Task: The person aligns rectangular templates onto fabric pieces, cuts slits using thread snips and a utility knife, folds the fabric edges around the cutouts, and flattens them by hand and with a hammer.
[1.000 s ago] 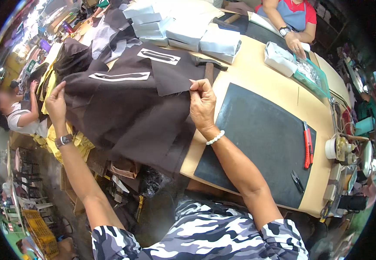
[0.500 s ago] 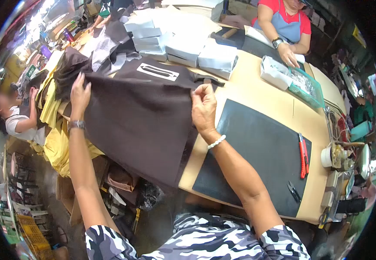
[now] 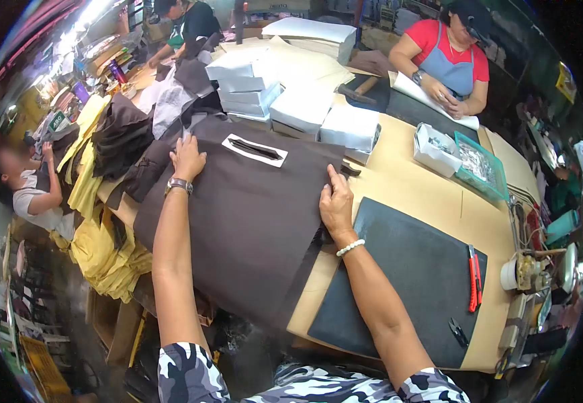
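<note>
Lying spread, dark cloth is touched by left grip and right grip, both unclosed; near the latter, black mat is seen.

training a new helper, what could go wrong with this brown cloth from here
The brown cloth runs to or past the table's near edge, so it might drag askew if the left hand or right hand shifts. The dark object by its far right corner could snag it.
</note>
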The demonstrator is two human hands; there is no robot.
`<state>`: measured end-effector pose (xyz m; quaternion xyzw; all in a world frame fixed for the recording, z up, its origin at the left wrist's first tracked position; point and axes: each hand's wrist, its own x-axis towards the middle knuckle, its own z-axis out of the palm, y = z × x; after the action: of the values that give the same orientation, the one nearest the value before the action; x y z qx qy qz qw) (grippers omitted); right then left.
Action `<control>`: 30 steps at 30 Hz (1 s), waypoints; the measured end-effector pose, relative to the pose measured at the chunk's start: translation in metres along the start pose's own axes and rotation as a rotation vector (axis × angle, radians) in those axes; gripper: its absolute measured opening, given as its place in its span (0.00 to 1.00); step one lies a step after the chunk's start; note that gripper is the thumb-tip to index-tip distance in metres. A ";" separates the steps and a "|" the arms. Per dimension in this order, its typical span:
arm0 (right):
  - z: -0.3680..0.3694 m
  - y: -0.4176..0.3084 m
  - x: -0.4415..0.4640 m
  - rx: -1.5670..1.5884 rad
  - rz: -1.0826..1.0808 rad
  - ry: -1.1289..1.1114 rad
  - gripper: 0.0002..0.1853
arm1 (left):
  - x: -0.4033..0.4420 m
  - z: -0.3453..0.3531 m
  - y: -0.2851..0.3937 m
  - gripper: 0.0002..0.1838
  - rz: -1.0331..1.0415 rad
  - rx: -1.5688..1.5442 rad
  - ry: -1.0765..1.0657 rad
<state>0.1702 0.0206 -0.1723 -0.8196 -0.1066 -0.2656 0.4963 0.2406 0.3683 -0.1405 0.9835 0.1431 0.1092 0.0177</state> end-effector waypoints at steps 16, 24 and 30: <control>0.000 0.008 0.003 0.084 0.099 0.026 0.21 | -0.025 0.016 0.101 0.45 0.109 -0.224 -0.127; -0.002 0.010 0.005 0.143 0.106 0.011 0.20 | -0.057 0.005 0.146 0.44 0.157 -0.219 0.035; -0.022 0.018 0.008 -0.310 0.084 0.060 0.25 | -0.060 0.024 0.160 0.46 0.039 -0.292 0.035</control>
<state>0.1776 -0.0080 -0.1734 -0.8818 -0.0151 -0.2822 0.3774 0.2337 0.1980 -0.1660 0.9710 0.1069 0.1465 0.1559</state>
